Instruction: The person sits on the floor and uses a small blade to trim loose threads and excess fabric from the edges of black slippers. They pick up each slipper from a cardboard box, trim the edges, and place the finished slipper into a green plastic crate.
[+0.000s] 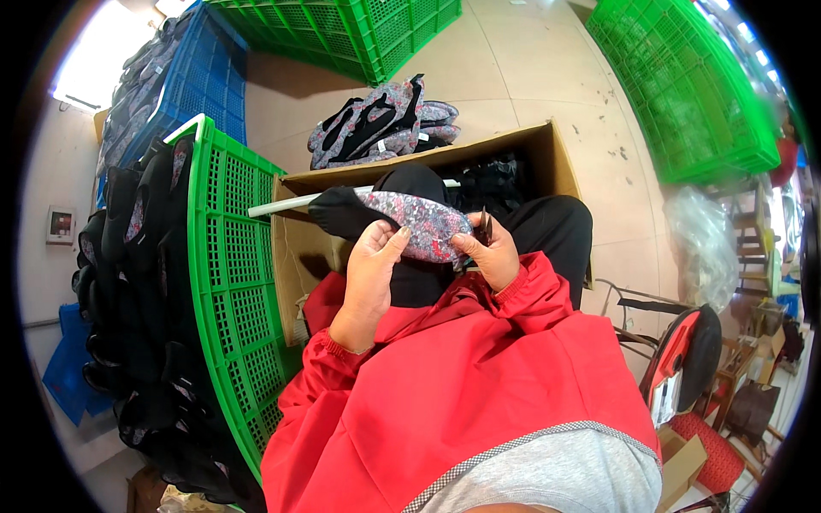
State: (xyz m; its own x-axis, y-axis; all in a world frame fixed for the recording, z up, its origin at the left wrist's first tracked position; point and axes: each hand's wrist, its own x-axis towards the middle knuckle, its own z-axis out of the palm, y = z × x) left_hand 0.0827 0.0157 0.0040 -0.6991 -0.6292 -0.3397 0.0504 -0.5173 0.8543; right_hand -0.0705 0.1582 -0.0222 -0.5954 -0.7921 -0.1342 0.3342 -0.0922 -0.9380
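A soft fabric shoe upper point(419, 218), black at one end and grey with a pink and red floral print along the rest, is stretched between my two hands above my lap. My left hand point(369, 272) is closed on its near edge, thumb on top. At the other end my right hand point(494, 258) pinches the printed tip between thumb and fingers. A pair of dark thread snips point(485, 224) sticks up from the same hand. Just beyond, a stack of similar printed and black pieces point(380, 128) lies against the far side of a cardboard box point(560, 162).
Black shoe-shaped pieces point(141, 342) fill the green crate point(239, 282) on my left. Behind it stands a loaded blue crate point(209, 85). More green crates point(359, 34) are ahead and at the far right. A white rod point(295, 203) crosses the box. Clear plastic point(701, 244) lies right.
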